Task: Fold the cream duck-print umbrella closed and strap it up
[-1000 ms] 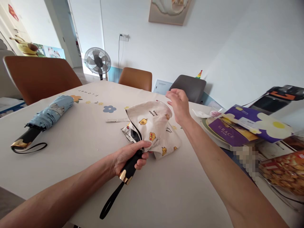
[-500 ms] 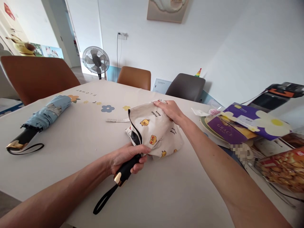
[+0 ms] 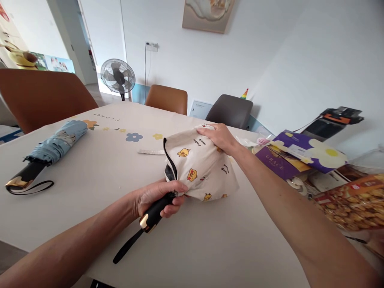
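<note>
A cream umbrella (image 3: 195,164) printed with yellow ducks lies partly loose in front of me, its black handle with a gold end pointing down-left. My left hand (image 3: 160,196) is closed round the top of that handle, with the thumb on the gathered fabric. Fingers of my right hand (image 3: 217,138) grip the far upper edge of the canopy cloth. A wrist strap hangs from the handle, and a pale fastening strap sticks out to the left of the cloth. To the left lies a folded light-blue umbrella (image 3: 57,144) with a black and gold handle, untouched.
The white table (image 3: 99,224) carries flower prints. On its right side are a purple flowered box (image 3: 310,148), a snack bag (image 3: 354,202) and a dark clear container (image 3: 327,124). Chairs (image 3: 166,99) and a standing fan (image 3: 118,78) are beyond the far edge.
My right hand has drawn the canopy cloth slightly right, spreading it a little wider. The left hand keeps its hold on the handle. My view has shifted slightly right.
</note>
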